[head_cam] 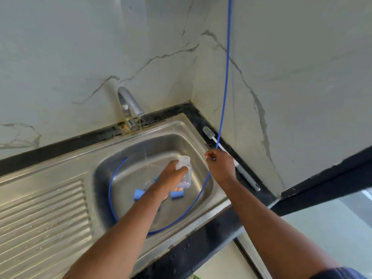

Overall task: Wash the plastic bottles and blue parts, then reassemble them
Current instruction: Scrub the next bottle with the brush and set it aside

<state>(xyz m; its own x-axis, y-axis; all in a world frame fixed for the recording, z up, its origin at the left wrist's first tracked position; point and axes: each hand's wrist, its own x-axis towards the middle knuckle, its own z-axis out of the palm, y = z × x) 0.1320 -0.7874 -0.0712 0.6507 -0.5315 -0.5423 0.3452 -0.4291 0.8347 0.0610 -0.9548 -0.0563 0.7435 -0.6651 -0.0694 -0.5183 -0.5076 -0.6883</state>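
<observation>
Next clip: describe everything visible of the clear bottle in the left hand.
The clear plastic bottle is small and transparent, with a wide threaded neck, uncapped. It is tilted, mouth up and towards the tap, close to the thin water stream; whether water enters it is unclear. The left hand grips its body from the side, holding it above the sink basin, over the blue parts lying there.

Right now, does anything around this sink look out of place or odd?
Yes: a thin blue tube hangs down from above the picture, passes the right hand and loops inside the steel sink. Nothing looks spilled or broken.
</observation>
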